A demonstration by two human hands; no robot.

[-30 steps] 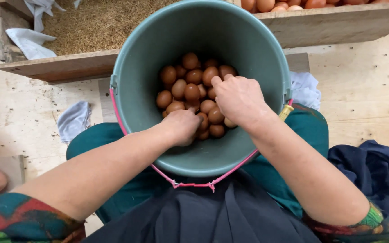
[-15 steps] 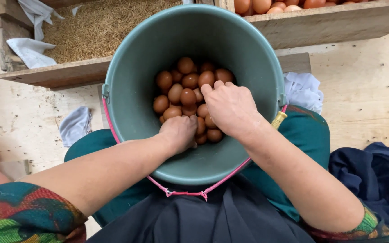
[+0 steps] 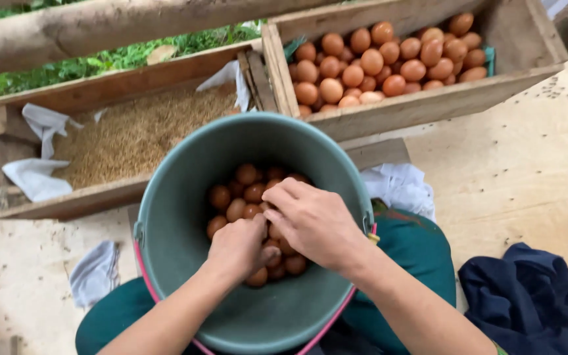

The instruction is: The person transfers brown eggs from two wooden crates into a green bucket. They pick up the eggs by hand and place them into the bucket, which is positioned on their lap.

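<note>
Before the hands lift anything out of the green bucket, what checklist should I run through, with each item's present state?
1. Both hands inside the grey-green plastic bucket: ok; left hand and right hand rest on the brown eggs.
2. Secure grip on an egg: cannot tell; fingers hide what they hold.
3. Bucket steady: ok; upright on the person's lap.
4. Eggs intact: ok; no visible cracks.
5. Room in the wooden crate of brown eggs: cannot tell; it looks fairly full.
</note>
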